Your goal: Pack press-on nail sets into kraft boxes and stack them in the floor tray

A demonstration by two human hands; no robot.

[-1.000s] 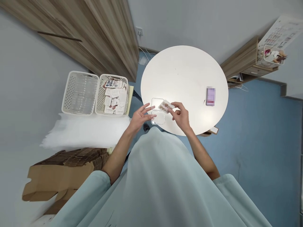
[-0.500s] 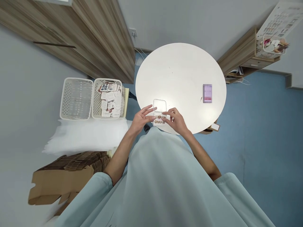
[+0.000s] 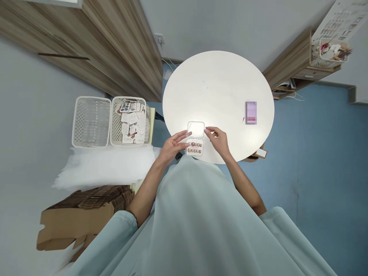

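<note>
A small clear plastic case [image 3: 194,154] stands with its lid [image 3: 196,129] raised, at the near edge of the round white table. Inside lie two rows of small, rounded, pinkish-brown pieces [image 3: 194,150], too small to name surely. My left hand [image 3: 171,147] grips the case's left side, thumb over the tray's edge and fingers beside the lid. At the lid's right edge, my right hand [image 3: 217,138] has its thumb and forefinger pinched on the rim.
A purple, blurred-out rectangle [image 3: 251,113] lies on the right of the white table [image 3: 218,84]. To the left are a basket of clear cases [image 3: 92,122], a basket of printed cards [image 3: 133,122], white sheets [image 3: 106,166] and flattened cardboard boxes [image 3: 77,222].
My right hand has moved from the pieces in the tray up and right to the lid's edge, uncovering both rows. My left hand stays on the case.
</note>
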